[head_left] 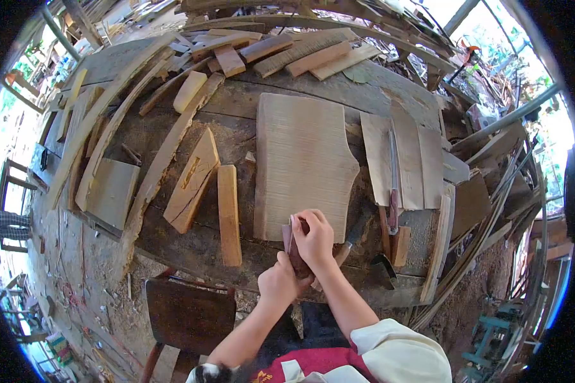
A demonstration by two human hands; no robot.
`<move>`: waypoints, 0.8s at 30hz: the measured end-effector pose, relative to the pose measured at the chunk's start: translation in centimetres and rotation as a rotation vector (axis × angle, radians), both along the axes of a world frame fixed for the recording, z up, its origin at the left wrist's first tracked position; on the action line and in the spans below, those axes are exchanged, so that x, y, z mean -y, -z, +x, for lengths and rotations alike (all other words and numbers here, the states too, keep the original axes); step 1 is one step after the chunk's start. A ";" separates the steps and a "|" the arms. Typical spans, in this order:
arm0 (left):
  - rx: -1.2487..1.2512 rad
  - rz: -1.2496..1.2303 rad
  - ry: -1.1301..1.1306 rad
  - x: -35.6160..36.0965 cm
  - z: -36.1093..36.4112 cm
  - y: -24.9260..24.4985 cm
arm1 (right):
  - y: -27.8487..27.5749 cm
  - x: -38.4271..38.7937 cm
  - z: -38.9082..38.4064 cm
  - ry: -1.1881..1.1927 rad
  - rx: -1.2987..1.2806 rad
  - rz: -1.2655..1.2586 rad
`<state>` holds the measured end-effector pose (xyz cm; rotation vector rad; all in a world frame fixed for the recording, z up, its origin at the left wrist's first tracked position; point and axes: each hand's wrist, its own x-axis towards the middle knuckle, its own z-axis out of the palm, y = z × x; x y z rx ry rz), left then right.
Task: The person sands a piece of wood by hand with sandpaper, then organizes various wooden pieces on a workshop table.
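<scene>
Just off the near edge of a thick, pale brown wooden board (303, 159), both hands meet at a small reddish-brown wooden piece (294, 255). My left hand (278, 279) is closed around its lower part. My right hand (314, 237) is closed in a pinch at the upper end, where a thin pale sliver shows at the fingertips; I cannot make out what that is. Right of my right hand lies a tool with a wooden handle (342, 255) and a dark blade, partly hidden by the wrist. The board lies flat on the worn wooden table (191, 246).
Left of the board lie a slotted wood block (193, 182) and a plain block (229, 214). Thin boards (421, 163) and a long red-handled tool (393, 198) lie right. Offcuts (319, 57) line the back. A dark chair (188, 313) stands at the near edge.
</scene>
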<state>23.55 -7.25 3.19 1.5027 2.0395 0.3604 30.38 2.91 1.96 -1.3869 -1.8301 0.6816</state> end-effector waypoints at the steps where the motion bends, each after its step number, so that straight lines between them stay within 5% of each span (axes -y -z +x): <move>1: 0.005 0.006 -0.008 -0.5 -0.1 -0.2 | -0.1 -0.2 0.0 -0.016 0.007 -0.009; 7: -0.159 0.165 0.005 -7.1 -1.0 0.7 | 0.6 -7.1 -1.6 0.000 -0.007 0.044; 19: -0.290 0.133 0.032 -31.7 -6.0 0.0 | 1.5 -32.0 -6.3 0.024 0.158 0.236; 24: -0.322 0.102 0.070 -33.3 -6.5 -0.2 | 1.7 -33.4 -6.5 0.062 0.191 0.260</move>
